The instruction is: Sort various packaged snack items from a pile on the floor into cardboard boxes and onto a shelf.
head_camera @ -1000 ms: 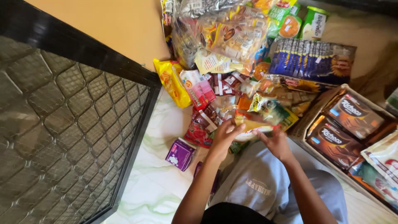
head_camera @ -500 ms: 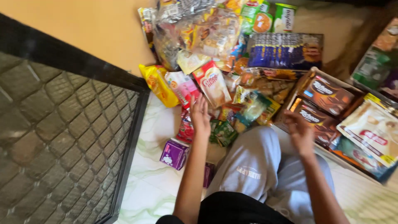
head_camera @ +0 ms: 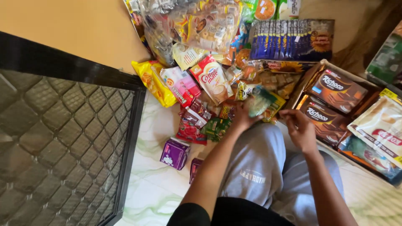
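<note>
Underfoot, item one: a pale marbled tile floor (head_camera: 150,184) with faint green veining, on which the person sits in grey trousers (head_camera: 259,167). Item two: an ochre wall (head_camera: 79,29) along the top left. Item three: a black-framed panel (head_camera: 58,138) with a diamond lattice pattern, filling the left side.

Stock on the floor: a heap of snack packets against the wall, including a yellow packet (head_camera: 154,83), a pink packet (head_camera: 182,86), a red-and-white sachet pack (head_camera: 212,79), a red packet (head_camera: 191,127) and a clear bag of small sweets (head_camera: 188,25). A row of dark blue sachets (head_camera: 289,39) lies behind. A purple box (head_camera: 174,153) stands apart on the tiles, near the left forearm. A cardboard tray (head_camera: 312,73) at right holds brown biscuit packs (head_camera: 337,90).

Left hand (head_camera: 243,119): closed around a blurred green packet (head_camera: 260,102), held just above the heap by the knee. Right hand (head_camera: 299,127): fingers curled, near the tray's edge; whether it grips anything cannot be told.

Change since half a second earlier: the right hand has drawn back from the tray toward the knee, and the left hand has lifted the green packet.
</note>
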